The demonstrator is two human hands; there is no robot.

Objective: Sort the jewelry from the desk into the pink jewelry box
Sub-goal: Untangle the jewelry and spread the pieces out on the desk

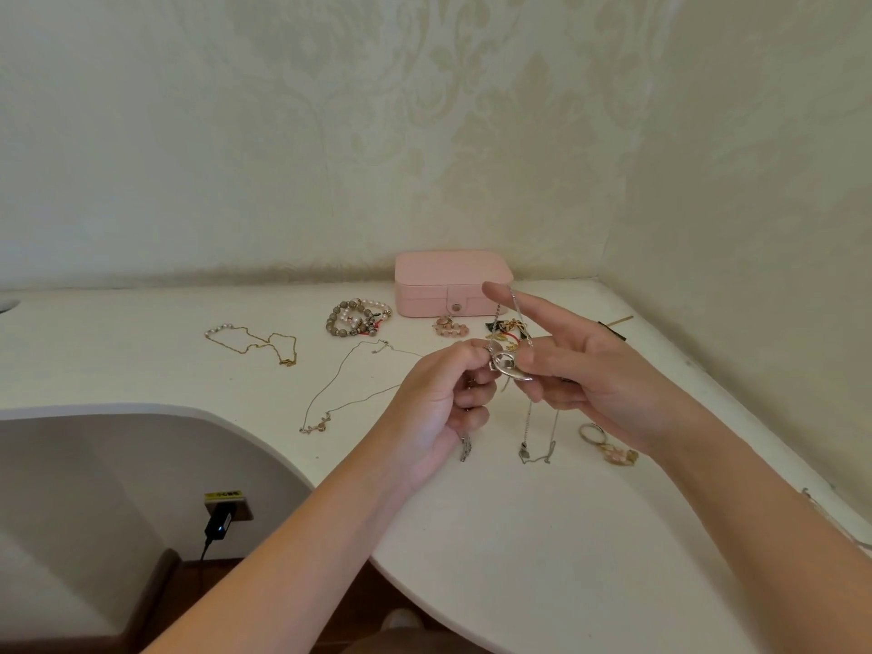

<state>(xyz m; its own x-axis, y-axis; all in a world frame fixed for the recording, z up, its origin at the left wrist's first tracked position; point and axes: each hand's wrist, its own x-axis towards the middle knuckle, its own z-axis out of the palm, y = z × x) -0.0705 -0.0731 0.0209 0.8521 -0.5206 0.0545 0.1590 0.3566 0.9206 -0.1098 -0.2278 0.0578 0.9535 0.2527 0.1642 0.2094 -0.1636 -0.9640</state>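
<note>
Cream damask wallpaper meets in a corner behind the white tabletop (141, 351). Both hands hold a silver necklace (514, 304) above it. The left hand (439, 398) pinches the chain beside the chunky pendant (507, 365). The right hand (599, 384) carries a loop over its raised index finger, thumb and curled fingers on the pendant. It looks light, limp and tangle-prone (the pendant seems the firmest hold). The pink jewelry box (453, 276) sits closed just beyond that fingertip.

Person, two arms in view. Left grip (439, 398) and right grip (599, 384): bare hands. Left forearm (292, 535) and right forearm (755, 502) bare, wrist to frame edge. Small dark mark on one left finger, possibly a ring; too small to tell.
</note>
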